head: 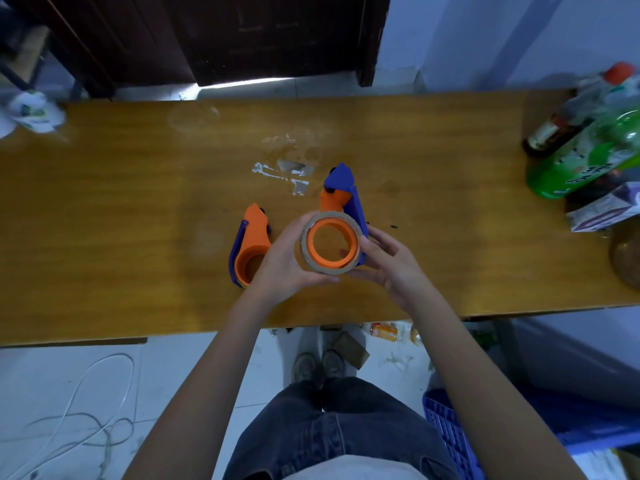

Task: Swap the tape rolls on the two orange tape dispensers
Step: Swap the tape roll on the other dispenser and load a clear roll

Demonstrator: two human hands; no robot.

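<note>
Both grips are on the tape roll (331,244): the left hand (289,259) curls round its left and near edge, the right hand (388,263) pinches its right side, and the roll sits over the orange hub of the right dispenser (341,192), whose blue nose points to the far side of the desk (138,202). Just left, touching the left wrist, the second orange dispenser (250,242) lies with its hub bare. Far right, well apart, bottles (585,147) cluster at the desk's end.
</note>
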